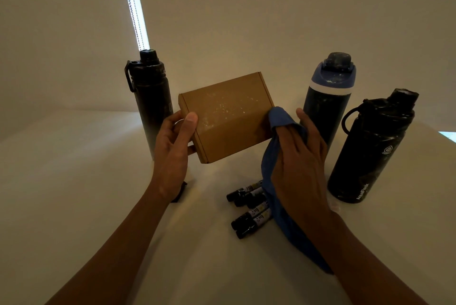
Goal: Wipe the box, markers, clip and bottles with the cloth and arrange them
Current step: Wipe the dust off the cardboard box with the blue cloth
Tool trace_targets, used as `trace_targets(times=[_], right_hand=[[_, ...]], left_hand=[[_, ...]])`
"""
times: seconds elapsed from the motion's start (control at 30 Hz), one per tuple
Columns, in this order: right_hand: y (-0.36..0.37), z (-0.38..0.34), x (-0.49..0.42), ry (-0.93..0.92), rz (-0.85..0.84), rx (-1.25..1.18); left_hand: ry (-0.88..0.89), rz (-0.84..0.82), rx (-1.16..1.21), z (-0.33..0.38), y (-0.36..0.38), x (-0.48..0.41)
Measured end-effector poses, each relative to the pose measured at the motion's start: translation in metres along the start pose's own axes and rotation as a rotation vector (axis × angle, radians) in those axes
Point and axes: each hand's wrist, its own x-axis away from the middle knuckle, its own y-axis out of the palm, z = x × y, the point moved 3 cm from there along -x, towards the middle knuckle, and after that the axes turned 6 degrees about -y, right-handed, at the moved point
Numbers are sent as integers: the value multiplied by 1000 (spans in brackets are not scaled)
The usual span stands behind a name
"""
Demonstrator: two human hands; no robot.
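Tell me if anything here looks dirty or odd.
The box, gripped by the left hand, has whitish specks scattered across its top face. The blue-lidded bottle shows similar white smudges on its cap.

A dim indoor room is showing here (home or office, hard to tell): a white table (74, 181) is meeting a bare wall (271, 8), and a bead chain (131, 8) is hanging in a strip of daylight.

we are holding the dusty cardboard box (225, 117) up in our left hand (172, 147) while our right hand (299, 156) is pressing the blue cloth (280, 119) against its right edge.
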Motion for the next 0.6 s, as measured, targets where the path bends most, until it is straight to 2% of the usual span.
trace_targets(times=[0.1, 0.23, 0.37, 0.6], right_hand=[[3, 0, -3, 67, 153, -107], [7, 6, -2, 49, 184, -55], [5, 7, -2, 107, 269, -171], [-17, 2, -10, 51, 357, -197]], left_hand=[[-3, 2, -3, -1, -1, -1], [-1, -10, -24, -1, 1, 0], [4, -21, -43, -1, 3, 1], [-8, -18, -26, -1, 2, 1]])
